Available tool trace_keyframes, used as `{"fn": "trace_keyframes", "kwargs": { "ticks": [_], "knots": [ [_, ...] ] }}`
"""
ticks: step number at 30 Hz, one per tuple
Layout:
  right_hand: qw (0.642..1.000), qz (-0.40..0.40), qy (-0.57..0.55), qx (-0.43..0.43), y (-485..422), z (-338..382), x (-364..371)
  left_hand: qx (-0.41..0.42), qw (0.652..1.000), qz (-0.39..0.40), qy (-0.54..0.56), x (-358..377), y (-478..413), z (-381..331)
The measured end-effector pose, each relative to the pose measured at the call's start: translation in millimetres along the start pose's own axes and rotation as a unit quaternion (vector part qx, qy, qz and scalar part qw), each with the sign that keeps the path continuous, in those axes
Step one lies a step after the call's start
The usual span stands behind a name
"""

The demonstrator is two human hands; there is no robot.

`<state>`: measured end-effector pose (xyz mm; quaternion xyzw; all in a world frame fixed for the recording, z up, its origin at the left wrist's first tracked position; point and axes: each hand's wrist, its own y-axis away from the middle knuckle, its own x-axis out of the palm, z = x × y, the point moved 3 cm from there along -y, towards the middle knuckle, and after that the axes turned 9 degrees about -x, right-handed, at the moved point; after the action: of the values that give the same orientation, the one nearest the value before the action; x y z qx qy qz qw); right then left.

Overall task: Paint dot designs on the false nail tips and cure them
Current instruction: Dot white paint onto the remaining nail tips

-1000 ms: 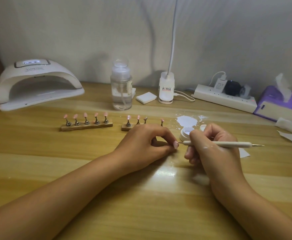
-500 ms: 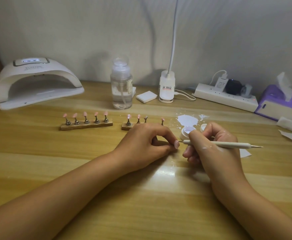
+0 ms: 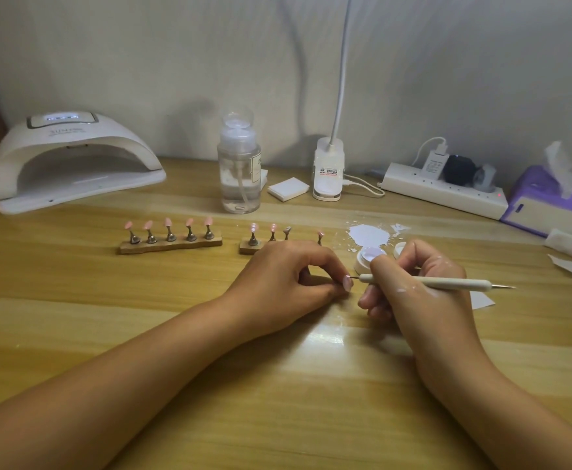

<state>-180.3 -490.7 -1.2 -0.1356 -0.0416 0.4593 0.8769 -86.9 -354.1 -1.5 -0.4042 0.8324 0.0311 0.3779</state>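
Step in hand, judged from the pose: dotting. The left hand pinches one pink nail tip between thumb and forefinger, low over the table and in front of the right holder strip. The right hand grips a white dotting tool pen-fashion, with its fine point at the tip's face. Contact cannot be confirmed, and no dots can be made out at this size. An open gel pot sits just behind the right hand, near a white paint smear. The left holder strip carries five pink tips. The right strip shows three tips and one bare post, probably the seat of the held tip. Progress: early to middle. Nothing can be seen inside the curing lamp at far left, and its top display is lit. The next move calls for a light, steady touch and fresh gel from the pot as needed, then reseating the tip without smearing it. Writing: the lamp housing reads "SUN" followed by blurred characters. The pump bottle label and the red-and-black label on the desk light base are illegible.
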Motion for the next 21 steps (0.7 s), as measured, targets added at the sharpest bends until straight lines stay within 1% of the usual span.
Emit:
{"fn": "trace_keyframes", "kwargs": {
  "ticks": [21],
  "knots": [
    [1.000,-0.001,-0.006,-0.003,1.0,2.8,0.9,0.003,1.000,0.001,0.004,0.6,-0.7,1.0]
  ]
}}
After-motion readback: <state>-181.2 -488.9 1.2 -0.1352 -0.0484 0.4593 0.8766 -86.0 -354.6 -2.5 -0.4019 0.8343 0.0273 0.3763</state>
